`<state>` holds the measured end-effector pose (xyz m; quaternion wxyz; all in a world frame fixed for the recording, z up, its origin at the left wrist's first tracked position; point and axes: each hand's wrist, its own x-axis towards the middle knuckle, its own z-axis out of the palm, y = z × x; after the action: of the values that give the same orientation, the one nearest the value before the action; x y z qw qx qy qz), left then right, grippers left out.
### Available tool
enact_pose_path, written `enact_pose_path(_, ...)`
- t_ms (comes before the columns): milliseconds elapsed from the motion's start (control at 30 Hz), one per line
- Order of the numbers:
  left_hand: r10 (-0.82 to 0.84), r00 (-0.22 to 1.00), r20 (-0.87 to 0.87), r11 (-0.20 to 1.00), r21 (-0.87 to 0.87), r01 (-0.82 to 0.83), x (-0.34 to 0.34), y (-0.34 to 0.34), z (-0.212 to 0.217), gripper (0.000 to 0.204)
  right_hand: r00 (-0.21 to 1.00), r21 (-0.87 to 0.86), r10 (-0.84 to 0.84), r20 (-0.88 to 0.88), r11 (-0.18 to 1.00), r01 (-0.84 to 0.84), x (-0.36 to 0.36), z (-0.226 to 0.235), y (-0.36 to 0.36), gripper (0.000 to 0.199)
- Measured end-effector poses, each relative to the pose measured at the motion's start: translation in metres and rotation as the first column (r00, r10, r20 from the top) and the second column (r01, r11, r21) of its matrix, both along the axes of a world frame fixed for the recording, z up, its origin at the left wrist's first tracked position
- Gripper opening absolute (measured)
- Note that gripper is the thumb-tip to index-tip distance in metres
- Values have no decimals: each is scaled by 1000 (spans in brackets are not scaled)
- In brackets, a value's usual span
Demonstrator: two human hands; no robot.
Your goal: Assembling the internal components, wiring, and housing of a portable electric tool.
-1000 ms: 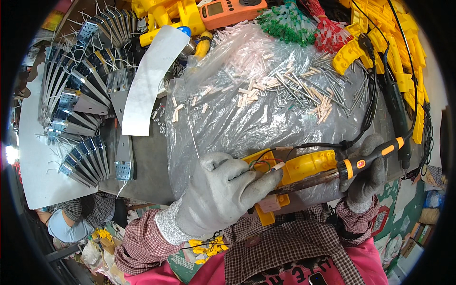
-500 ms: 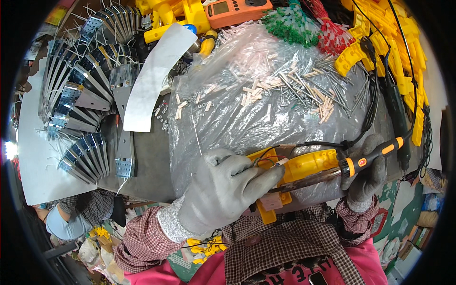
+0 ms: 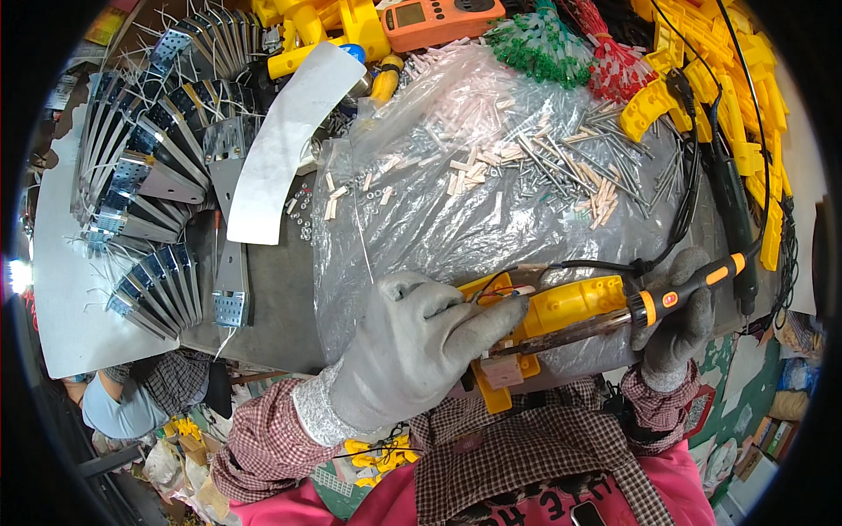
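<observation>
My left hand (image 3: 412, 346), in a grey glove, grips a yellow plastic part (image 3: 526, 324) with thin wires at the near edge of the bench. My right hand (image 3: 675, 329), also gloved, holds a soldering iron (image 3: 675, 294) by its black and orange handle. The iron's metal shaft lies across the yellow part toward my left hand. Its black cord runs up to the right. My left fingers hide the tip.
A clear plastic sheet (image 3: 456, 219) with several screws and small pale pieces covers the middle. Metal brackets (image 3: 149, 175) fan out at the left beside a white strip (image 3: 285, 145). Yellow parts (image 3: 728, 88), green and red ties (image 3: 561, 48) and an orange meter (image 3: 438, 17) lie at the back.
Both hands stay on the yellow part and the iron, with hardly any shift. The view has tilted slightly.
</observation>
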<state>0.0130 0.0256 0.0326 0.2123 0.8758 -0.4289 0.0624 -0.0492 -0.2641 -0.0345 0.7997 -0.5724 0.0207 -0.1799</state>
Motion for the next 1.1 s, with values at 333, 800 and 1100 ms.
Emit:
enact_pose_path(333, -2, 1000, -20, 1000, -15, 1, 2, 6, 2, 44, 1000, -4, -6, 10, 1000, 6, 3, 4, 8, 31)
enact_pose_path(800, 27, 992, -126, 996, -83, -37, -24, 43, 9, 38, 1000, 40, 23, 5, 999, -23, 8, 15, 18, 32)
enact_pose_path(1100, 44, 992, -117, 997, -57, -51, -23, 30, 7, 38, 994, 33, -113, -11, 993, 113, 0, -5, 4, 42)
